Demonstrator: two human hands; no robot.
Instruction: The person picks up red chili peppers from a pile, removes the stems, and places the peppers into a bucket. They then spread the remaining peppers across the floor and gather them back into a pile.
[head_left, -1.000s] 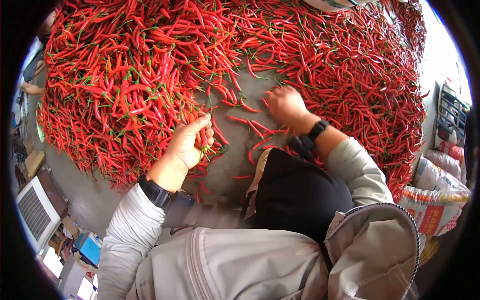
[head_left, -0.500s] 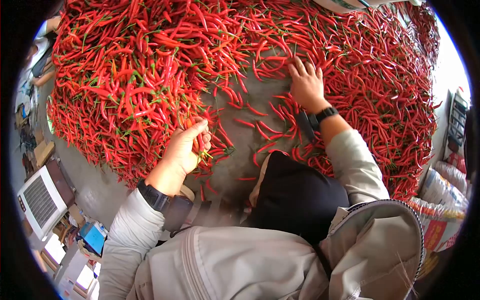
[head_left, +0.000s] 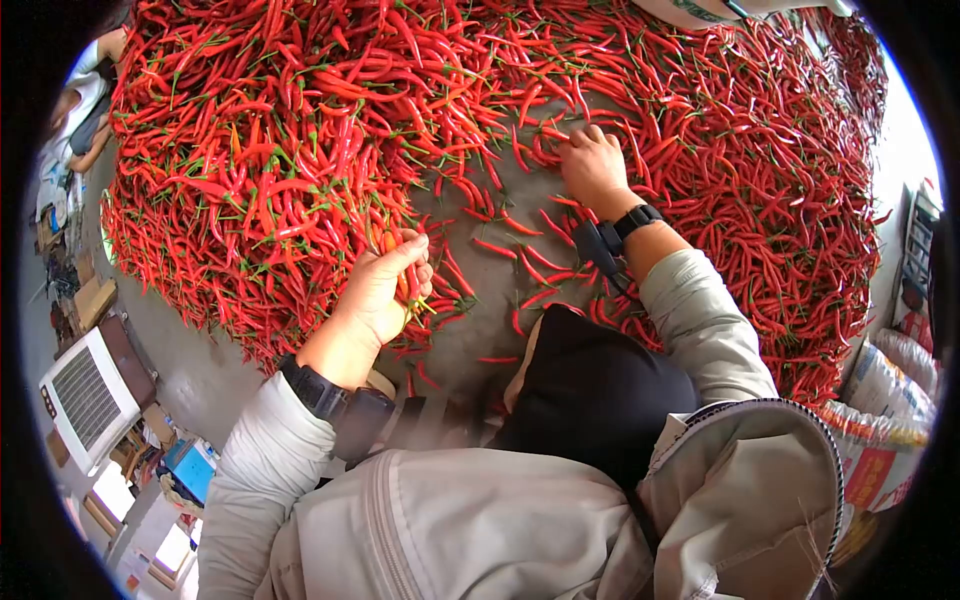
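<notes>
My left hand [head_left: 375,290] is closed around a few chili peppers [head_left: 412,280], their green stems poking out below the fingers, at the lower right edge of the big red pile [head_left: 290,150]. Across the grey floor [head_left: 480,260], my right hand [head_left: 596,172] is palm down with its fingers curled at the left edge of the right-hand spread of chilies [head_left: 740,190]. Its fingertips meet the peppers there, and what they hold, if anything, is hidden. Loose chilies lie on the floor between my hands.
Another person's arm [head_left: 92,150] shows at the upper left. A white appliance [head_left: 90,392] and a blue box [head_left: 190,468] stand at the left. Filled sacks [head_left: 880,440] are at the right, and a white sack [head_left: 690,12] is at the top. My dark-clad knee [head_left: 600,390] is below.
My right hand has moved a little left and down, and its spread fingers have curled in. My left hand still holds its peppers, shifted slightly right in view.
</notes>
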